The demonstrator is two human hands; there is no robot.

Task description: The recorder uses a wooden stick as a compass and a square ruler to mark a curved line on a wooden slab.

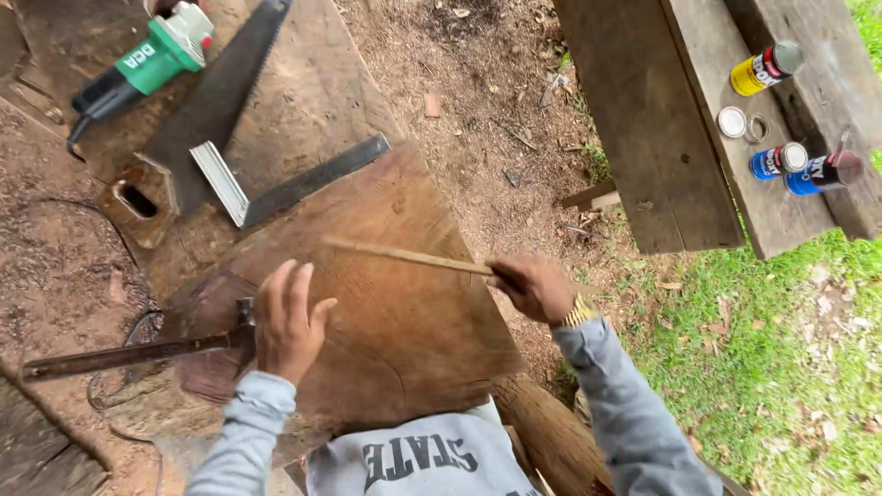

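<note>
— So, what has the right hand got?

— It is clenched around one end of a thin wooden stick. The stick runs out toward ten o'clock from the fist and lies low across the big wooden slab; whether it touches the wood all along, I cannot tell.

— And the left hand?

— Flat and released, fingers spread, palm pressed on the slab at its nine o'clock edge. It grips nothing. Just beside it, at nine o'clock, a dark metal bar reaches away over the dirt, its near end right by the heel of the hand.

— What lies further out?

— At eleven o'clock of the slab, a steel try square rests with its pale stock on the neighbouring board and its dark blade pointing toward two o'clock. Beyond it a hand saw lies flat, and at the top, toward eleven o'clock, a green angle grinder.

— Anything on the other side?

— Yes, at two o'clock a rough plank bench holds a yellow spray can lying on its side, two blue cans near its edge, and a loose round lid. Grass spreads below it at four o'clock.
</note>
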